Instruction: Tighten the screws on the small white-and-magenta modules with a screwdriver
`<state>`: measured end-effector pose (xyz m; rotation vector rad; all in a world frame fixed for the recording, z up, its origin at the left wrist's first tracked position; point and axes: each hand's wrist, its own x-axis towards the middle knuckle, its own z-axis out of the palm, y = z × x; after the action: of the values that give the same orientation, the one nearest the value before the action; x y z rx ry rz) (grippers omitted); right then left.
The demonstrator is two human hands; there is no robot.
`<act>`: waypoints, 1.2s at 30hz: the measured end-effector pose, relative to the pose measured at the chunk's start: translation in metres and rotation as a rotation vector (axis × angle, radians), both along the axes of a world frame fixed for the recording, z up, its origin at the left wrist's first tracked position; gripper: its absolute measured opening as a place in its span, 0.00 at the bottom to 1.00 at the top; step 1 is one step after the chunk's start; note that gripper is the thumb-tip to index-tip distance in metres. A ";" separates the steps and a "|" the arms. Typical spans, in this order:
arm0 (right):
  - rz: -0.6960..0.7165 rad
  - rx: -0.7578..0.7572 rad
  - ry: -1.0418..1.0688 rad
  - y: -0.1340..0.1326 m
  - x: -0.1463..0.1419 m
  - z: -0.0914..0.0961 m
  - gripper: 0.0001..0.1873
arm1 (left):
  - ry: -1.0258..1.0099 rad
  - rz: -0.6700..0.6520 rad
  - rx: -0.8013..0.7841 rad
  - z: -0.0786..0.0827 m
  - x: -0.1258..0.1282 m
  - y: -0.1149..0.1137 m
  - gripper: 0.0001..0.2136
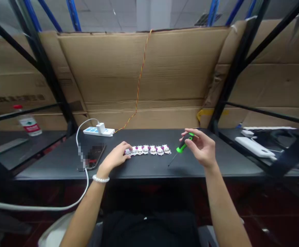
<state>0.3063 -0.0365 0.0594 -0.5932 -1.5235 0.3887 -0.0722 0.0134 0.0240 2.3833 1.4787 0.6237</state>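
Your forearms reach from the near edge toward the row of small white-and-purple parts (149, 150) lying on the dark table (151, 169). Your left hand (117, 156) is palm down with the wrist low and a beaded bracelet (100, 178) behind it. Its fingertips sit on the row's left end piece, but whether they pinch it or only press on it cannot be made out. Your right hand (202, 147) hovers just right of the row, lifted off the table and wrapped round the green-and-black screwdriver (182, 146). The shaft slants down and leftward, its tip short of the row. By my judgement, pin the row flat and bring the tip in upright — a slanted blade could slip. A phone (95, 156) lies left of the row.
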 end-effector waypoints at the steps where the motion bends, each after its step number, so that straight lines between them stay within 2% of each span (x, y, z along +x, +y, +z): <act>1: 0.001 -0.002 0.002 0.000 0.000 0.000 0.16 | 0.003 -0.002 0.009 0.000 0.000 0.000 0.12; 6: -0.002 -0.003 0.006 -0.001 0.001 0.001 0.16 | 0.018 0.000 0.029 0.003 0.000 -0.001 0.12; 10: -0.011 -0.001 0.023 -0.002 0.003 0.002 0.16 | 0.077 0.022 0.138 0.002 0.018 -0.007 0.15; 16: -0.012 -0.001 0.011 -0.002 0.006 0.002 0.16 | 0.205 -0.040 0.292 -0.023 0.072 -0.016 0.21; 20: -0.012 0.007 0.015 -0.002 0.007 0.002 0.16 | 0.231 -0.055 0.307 -0.034 0.080 -0.016 0.22; 29: -0.027 -0.002 0.021 -0.004 0.006 0.005 0.16 | 0.231 -0.072 0.235 -0.012 0.077 -0.032 0.16; 36: -0.011 0.012 0.015 -0.004 0.007 0.004 0.16 | 0.262 -0.053 0.181 -0.001 0.079 -0.044 0.13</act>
<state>0.3136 -0.0407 0.0638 -0.5878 -1.5067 0.3744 0.0068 -0.0307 0.0231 2.7226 1.5097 0.4649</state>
